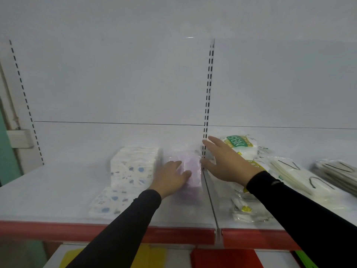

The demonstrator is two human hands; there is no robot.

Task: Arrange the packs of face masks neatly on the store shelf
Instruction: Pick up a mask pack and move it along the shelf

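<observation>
one head view, looking forward and slightly down at the shelf [58, 190]. it sits close, within arm's reach of the back panel [116, 84].

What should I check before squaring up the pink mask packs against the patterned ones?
1. Left hand on the pink packs: ok, fingers rest on them.
2. Right hand free: ok, open, holding nothing, near the upright.
3. Pink packs touching the patterned stack: cannot tell, blurred.
4. Patterned pack near the shelf's front edge aligned: not ok, lies flat and skewed.
5. N95 packs tidy: not ok, heaped loosely.
</observation>
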